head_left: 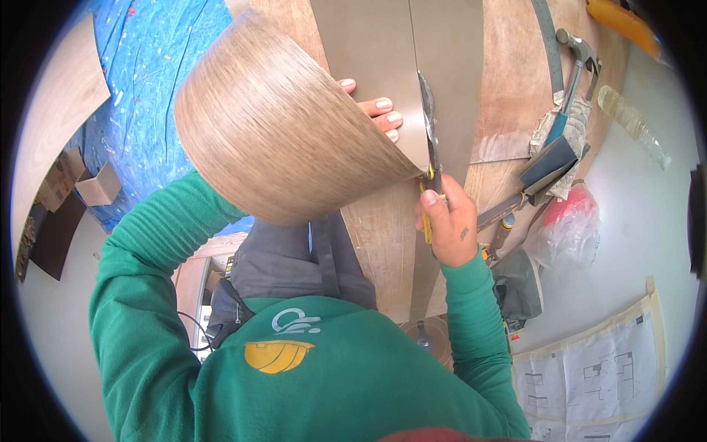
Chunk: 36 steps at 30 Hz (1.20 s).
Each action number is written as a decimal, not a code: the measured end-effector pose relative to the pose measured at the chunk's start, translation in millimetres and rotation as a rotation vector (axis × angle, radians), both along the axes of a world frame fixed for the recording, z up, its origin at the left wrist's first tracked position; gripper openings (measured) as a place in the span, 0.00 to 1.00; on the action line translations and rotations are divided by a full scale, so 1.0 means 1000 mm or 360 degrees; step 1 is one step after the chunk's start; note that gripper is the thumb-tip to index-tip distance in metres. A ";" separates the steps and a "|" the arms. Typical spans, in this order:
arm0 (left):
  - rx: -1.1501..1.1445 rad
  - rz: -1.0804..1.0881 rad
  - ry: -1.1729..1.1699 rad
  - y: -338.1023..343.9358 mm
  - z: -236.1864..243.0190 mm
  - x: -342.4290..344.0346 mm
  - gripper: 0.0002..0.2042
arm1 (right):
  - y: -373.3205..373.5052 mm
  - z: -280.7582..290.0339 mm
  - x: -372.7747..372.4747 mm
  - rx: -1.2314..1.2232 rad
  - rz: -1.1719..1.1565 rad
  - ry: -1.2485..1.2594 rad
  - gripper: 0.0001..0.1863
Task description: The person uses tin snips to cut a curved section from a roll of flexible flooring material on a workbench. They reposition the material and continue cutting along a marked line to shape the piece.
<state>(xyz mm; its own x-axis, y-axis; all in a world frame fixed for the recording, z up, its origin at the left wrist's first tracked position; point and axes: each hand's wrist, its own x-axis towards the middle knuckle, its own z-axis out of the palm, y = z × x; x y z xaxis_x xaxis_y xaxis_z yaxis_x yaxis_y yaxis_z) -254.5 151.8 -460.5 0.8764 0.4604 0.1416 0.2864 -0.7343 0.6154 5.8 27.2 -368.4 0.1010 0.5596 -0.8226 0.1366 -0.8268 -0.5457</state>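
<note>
A laminate sheet [280, 125] with a brown wood-grain face curls up and over toward me, its plain grey-brown side lying flat beyond. My right hand [451, 221] is closed around the yellow handles of a pair of snips [431, 147]. Their dark blades point away from me, along a cut line that runs up the sheet, and the curled strip's corner meets them. Beneath the curl, my left hand [379, 112] rests with fingers stretched flat on the grey side, beside the blades. The curl hides its palm and wrist.
On the right of the plywood work surface [508, 110] are a hammer [571, 81], a metal ruler [549, 44] and a dark sanding block [549, 162]. A plastic bottle [635, 125], a clear bag [567, 228] and paper drawings [589, 376] lie farther right. Blue sheeting [155, 88] spreads at left.
</note>
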 end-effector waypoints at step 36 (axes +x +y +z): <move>-0.0043 -0.0012 -0.0082 0.001 0.000 0.002 0.17 | 0.013 -0.004 -0.002 0.0083 0.0013 0.0046 0.21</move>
<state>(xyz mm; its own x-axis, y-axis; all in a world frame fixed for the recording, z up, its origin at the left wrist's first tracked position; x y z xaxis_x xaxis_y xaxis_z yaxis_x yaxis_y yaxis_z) -252.3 153.0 -460.2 0.8716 0.4582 0.1743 0.2484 -0.7193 0.6487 4.1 40.6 -372.7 0.0730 0.6024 -0.7948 0.1272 -0.7961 -0.5917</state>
